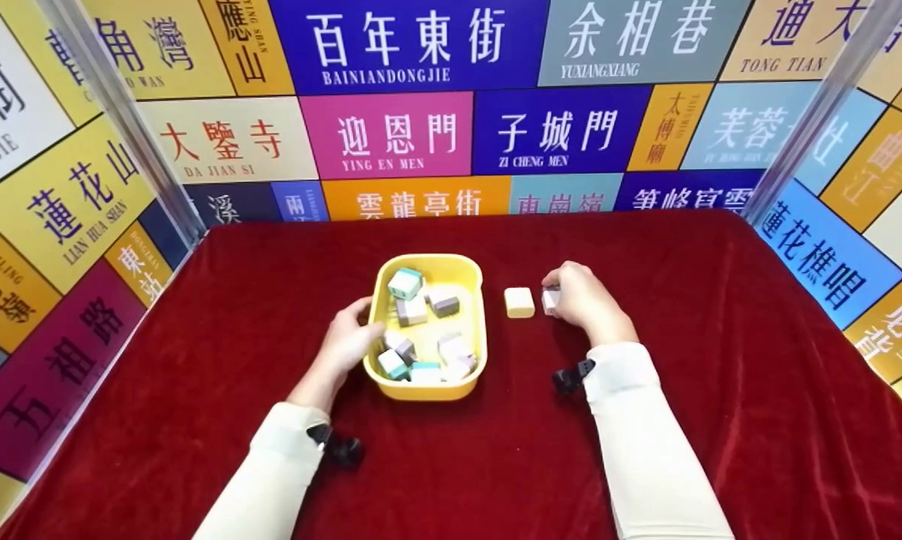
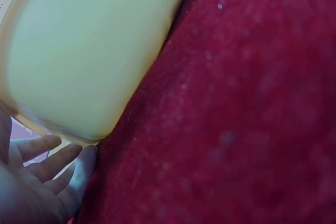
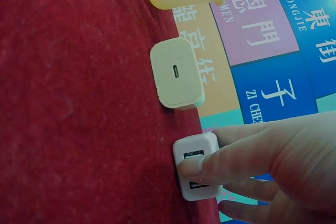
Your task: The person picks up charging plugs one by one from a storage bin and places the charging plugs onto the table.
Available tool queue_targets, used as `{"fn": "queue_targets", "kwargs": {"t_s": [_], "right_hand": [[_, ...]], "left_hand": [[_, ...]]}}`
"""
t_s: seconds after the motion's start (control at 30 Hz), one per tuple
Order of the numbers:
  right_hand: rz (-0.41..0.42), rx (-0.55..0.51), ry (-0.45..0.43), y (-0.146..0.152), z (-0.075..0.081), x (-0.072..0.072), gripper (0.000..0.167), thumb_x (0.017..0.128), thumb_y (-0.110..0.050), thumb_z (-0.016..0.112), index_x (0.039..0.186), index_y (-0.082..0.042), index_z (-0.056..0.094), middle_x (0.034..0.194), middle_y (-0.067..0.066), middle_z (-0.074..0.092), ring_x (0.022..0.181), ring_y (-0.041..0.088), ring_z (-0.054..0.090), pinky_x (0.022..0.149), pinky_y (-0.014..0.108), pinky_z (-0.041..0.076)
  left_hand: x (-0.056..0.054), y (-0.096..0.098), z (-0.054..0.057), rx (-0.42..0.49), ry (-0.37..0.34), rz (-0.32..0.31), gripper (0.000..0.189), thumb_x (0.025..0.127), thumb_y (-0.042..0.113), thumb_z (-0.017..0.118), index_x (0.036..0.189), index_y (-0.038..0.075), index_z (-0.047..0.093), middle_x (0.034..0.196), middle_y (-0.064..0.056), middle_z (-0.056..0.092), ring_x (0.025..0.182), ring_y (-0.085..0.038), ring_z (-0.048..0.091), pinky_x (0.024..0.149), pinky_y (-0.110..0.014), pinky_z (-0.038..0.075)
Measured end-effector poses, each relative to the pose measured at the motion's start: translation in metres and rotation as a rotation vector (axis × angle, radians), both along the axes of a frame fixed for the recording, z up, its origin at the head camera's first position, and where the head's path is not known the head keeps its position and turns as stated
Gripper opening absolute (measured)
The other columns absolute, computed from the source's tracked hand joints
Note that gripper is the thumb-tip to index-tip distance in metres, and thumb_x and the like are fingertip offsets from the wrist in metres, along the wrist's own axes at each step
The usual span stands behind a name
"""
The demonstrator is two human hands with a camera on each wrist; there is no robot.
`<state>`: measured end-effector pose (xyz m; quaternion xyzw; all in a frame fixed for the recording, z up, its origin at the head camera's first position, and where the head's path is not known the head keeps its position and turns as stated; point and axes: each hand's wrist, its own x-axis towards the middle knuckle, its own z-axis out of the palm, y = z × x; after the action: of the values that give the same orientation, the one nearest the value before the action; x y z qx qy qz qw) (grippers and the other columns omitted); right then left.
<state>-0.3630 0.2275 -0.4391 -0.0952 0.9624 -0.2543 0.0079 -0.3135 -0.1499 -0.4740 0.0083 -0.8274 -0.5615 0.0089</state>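
Note:
My left hand (image 1: 346, 336) grips the left wall of a yellow plastic bin (image 1: 481, 330), thumb over the rim and fingers against the outside. Several small charger blocks lie in the bin, some white and grey, others white and teal (image 1: 406, 284). To the right, my right hand (image 1: 587, 298) pinches a white USB charger (image 3: 202, 142) on the cloth; its face shows two ports, partly under the thumb. Beside it stands a cream charger (image 1: 519, 303) with a single small oval port, apart from both the bin and the right hand.
Red velvet cloth (image 1: 451, 465) covers the table. Behind it rises a wall of colourful sign panels (image 1: 387, 135), with metal posts (image 1: 818, 112) at both back corners. A dark wrist camera (image 1: 573, 376) sits on each sleeve.

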Motion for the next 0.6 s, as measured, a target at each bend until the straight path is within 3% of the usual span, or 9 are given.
{"fn": "queue_targets", "kwargs": {"t_s": [0.6], "right_hand": [[0.015, 0.002, -0.009, -0.0024, 0.0003, 0.0, 0.043, 0.086, 0.006, 0.075, 0.129, 0.006, 0.071, 0.129, 0.026, 0.061, 0.115, 0.041, 0.056, 0.105, 0.051, 0.047]], "left_hand": [[0.0012, 0.0, 0.002, -0.002, -0.004, -0.008, 0.06, 0.089, 0.003, 0.059, 0.15, 0.0, 0.058, 0.131, -0.021, 0.068, 0.114, -0.028, 0.061, 0.099, -0.038, 0.05]]}}
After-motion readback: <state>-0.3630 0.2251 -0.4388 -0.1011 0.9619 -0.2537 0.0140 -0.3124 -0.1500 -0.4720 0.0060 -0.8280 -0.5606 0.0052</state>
